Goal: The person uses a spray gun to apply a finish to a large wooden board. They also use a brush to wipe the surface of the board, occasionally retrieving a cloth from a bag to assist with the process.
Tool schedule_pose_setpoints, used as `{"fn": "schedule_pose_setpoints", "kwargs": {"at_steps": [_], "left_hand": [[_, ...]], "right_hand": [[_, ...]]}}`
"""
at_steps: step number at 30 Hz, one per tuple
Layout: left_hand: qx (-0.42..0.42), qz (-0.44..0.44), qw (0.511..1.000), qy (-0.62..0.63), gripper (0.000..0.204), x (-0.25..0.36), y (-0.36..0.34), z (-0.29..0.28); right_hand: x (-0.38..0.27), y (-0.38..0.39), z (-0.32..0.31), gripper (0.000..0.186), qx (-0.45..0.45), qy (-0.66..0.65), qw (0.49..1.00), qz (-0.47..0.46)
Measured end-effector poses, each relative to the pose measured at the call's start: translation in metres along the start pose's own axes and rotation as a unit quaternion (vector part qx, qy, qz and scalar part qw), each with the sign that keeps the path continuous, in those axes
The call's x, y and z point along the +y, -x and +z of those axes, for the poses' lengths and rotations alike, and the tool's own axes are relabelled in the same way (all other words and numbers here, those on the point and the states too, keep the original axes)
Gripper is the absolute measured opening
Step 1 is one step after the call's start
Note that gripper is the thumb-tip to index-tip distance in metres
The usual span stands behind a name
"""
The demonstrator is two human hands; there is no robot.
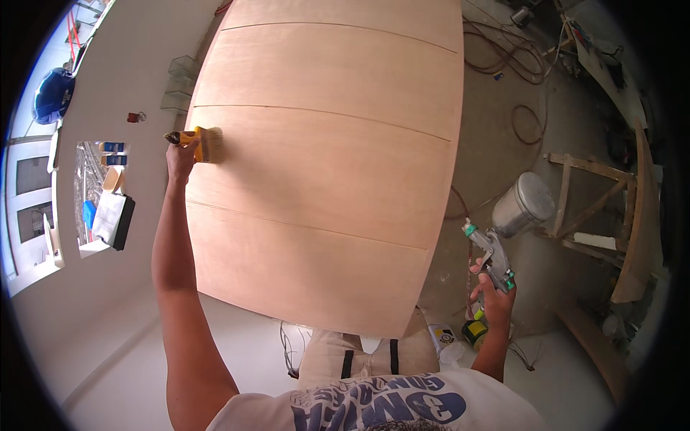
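Observation:
A large pale wooden panel (316, 172), scored with several grooves across its width, stretches out in front of me. At its left edge my left hand (184, 152) is closed round a wide paintbrush (208, 145) with a yellow ferrule area and pale bristles; the bristles lie over the panel, and whether they touch it I cannot tell. Off the panel's right side, my right hand (494, 293) grips a spray gun (491, 255) of grey metal with green fittings. A silver cup (525, 205) is mounted on the gun. A reddish hose (471, 276) runs close by it.
Brown hoses (528, 126) lie coiled on the floor at the right. Beyond the gun stands a wooden frame (589, 194). A can (474, 332) and a white container (441, 335) sit near my right forearm. The left wall has an opening with bottles (113, 152).

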State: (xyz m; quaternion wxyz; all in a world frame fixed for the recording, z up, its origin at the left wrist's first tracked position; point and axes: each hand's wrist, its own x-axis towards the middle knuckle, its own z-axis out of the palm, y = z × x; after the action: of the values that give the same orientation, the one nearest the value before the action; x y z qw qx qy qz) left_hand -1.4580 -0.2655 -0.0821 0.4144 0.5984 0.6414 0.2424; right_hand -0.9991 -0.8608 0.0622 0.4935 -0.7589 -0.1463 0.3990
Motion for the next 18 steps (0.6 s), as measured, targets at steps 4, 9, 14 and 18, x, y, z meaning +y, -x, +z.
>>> {"fn": "schedule_pose_setpoints", "kwargs": {"at_steps": [4, 9, 14, 18], "left_hand": [[0.249, 0.018, 0.901, -0.355, 0.038, -0.032, -0.019, -0.096], [0.143, 0.161, 0.969, -0.125, 0.034, 0.06, 0.074, 0.041], [-0.237, -0.01, 0.928, 0.288, 0.032, 0.123, 0.226, 0.245], [-0.374, -0.089, 0.871, 0.305, 0.034, 0.131, 0.273, 0.354]], "right_hand": [[0.017, -0.009, -0.001, 0.03, -0.016, -0.009, 1.0, -0.013], [0.02, -0.009, -0.014, 0.032, 0.026, 0.05, 0.998, 0.041], [0.017, -0.007, -0.017, 0.03, 0.073, 0.063, 0.995, 0.032], [0.013, -0.01, -0.002, 0.029, 0.083, 0.049, 0.995, 0.015]]}}
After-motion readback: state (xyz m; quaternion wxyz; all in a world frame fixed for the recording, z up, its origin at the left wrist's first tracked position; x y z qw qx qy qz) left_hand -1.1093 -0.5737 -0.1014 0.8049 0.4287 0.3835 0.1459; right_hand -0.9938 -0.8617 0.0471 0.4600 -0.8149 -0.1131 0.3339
